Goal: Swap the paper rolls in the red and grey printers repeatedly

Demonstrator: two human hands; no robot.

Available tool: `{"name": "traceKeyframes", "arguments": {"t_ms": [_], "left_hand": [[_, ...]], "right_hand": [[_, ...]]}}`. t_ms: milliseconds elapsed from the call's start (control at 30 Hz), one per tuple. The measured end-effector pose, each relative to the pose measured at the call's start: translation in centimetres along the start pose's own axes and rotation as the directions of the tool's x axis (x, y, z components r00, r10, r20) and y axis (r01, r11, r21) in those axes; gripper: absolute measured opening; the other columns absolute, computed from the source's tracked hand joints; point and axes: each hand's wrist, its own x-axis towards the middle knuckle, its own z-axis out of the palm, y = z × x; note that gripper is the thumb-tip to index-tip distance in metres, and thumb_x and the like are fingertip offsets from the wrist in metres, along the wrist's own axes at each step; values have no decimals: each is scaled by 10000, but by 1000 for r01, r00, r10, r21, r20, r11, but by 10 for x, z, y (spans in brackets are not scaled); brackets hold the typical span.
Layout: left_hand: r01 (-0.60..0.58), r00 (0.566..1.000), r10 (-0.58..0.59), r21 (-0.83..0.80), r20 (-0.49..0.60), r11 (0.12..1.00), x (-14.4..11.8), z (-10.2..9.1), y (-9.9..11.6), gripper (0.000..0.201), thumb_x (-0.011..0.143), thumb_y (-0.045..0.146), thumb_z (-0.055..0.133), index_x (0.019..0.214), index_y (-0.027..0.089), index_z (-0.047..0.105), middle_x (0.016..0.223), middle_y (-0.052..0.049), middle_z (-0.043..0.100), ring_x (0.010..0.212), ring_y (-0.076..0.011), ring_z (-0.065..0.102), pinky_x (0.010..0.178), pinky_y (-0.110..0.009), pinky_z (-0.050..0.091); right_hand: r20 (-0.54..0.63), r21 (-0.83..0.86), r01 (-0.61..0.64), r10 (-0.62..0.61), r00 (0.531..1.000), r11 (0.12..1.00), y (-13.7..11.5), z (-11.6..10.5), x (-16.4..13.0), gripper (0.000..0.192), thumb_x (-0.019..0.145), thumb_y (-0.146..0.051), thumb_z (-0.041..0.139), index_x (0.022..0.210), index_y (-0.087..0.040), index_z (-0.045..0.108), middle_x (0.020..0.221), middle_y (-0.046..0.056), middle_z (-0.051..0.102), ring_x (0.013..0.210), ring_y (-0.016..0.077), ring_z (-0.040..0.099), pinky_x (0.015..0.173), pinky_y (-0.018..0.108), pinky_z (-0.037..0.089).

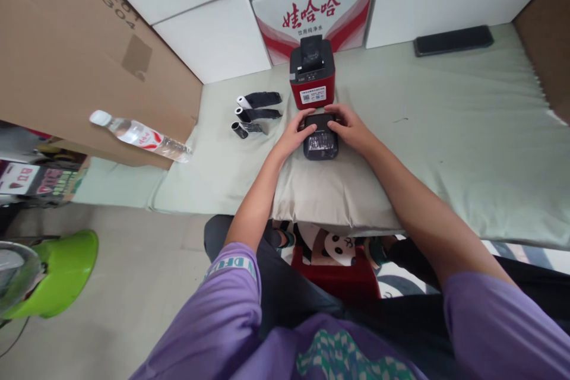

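A small black device [321, 145] with rounded corners, which looks like a portable label printer, lies on the pale green cloth. My left hand [296, 132] grips its left side, fingers curled round the far edge and thumb on top. On the right side, my right hand [350, 126] holds it the same way. Just beyond my fingertips stands a red and black receipt printer [312, 74], with dark paper rising from its top slot and a white label on its front. Three small paper rolls [241, 114] with dark tails lie to the left.
A clear water bottle [142, 136] lies at the left against a cardboard box [89, 41]. White boxes [200, 29] line the back of the cloth surface [467, 130]. A flat black object [454, 41] rests at the back right. A green stool or chair [66, 279] stands on the floor.
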Motion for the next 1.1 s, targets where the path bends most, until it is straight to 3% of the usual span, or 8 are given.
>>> {"name": "traceKeyframes", "arguments": {"t_ms": [267,400,533,633,767,833,933,1100], "left_hand": [[-4,999,3,0,-40,1000,-4,8,2,773,853,798,777,1420,295,626,1549,-124,670,1459,-349,638,1271,-572,471],[-17,976,17,3,-219,1000,-10,14,-6,788,896,864,666,1429,285,618,1562,-145,675,1492,-333,629,1286,-549,461],[16,929,-10,13,-370,1000,-35,18,-5,686,1053,757,458,1509,256,567,1604,-171,654,1548,-308,595,1321,-553,424],[42,959,-20,71,-282,997,-64,20,0,621,1060,602,515,1565,240,535,1661,-172,607,1575,-306,573,1373,-559,365],[14,994,3,166,-107,986,-86,19,4,774,1017,380,580,1736,331,299,1782,-94,468,1682,-274,427,1448,-560,225],[19,994,3,202,-108,979,-87,19,6,845,990,280,573,1762,338,234,1809,-68,422,1718,-273,357,1466,-562,177],[22,994,8,279,-106,960,-83,22,12,886,930,159,549,1757,289,259,1825,-57,389,1733,-267,319,1481,-535,176],[73,992,-21,435,-123,898,-85,29,34,814,906,65,438,1702,212,344,1758,-84,504,1671,-238,440,1440,-532,312]], "right_hand": [[-32,-38,-2,1,999,999,-5,1,-2,514,795,-497,780,1267,-327,670,1402,83,733,1387,354,645,1248,613,489],[-135,-58,-22,14,991,998,1,0,-4,584,778,-603,821,1265,-318,670,1413,106,728,1305,351,670,1213,600,518],[-175,-47,-16,7,984,999,5,-2,-4,607,806,-655,789,1286,-307,658,1418,113,728,1290,332,683,1235,580,500],[-192,-35,-14,7,981,999,6,-3,-3,574,822,-656,769,1267,-310,657,1416,100,731,1298,315,686,1252,566,488],[-194,-53,-8,-3,981,999,8,-2,-4,554,827,-642,776,1251,-305,665,1371,97,752,1269,311,699,1244,574,497],[-174,-79,0,-14,985,997,8,-1,-6,577,827,-643,787,1273,-297,668,1366,108,754,1261,317,707,1235,574,509],[-144,-127,19,-38,989,992,9,-3,-9,627,840,-666,792,1325,-289,664,1405,125,740,1284,333,711,1223,577,525],[-144,-145,16,-37,989,989,19,-14,-8,721,916,-807,656,1455,-332,599,1469,111,712,1342,341,696,1218,596,535]]}}
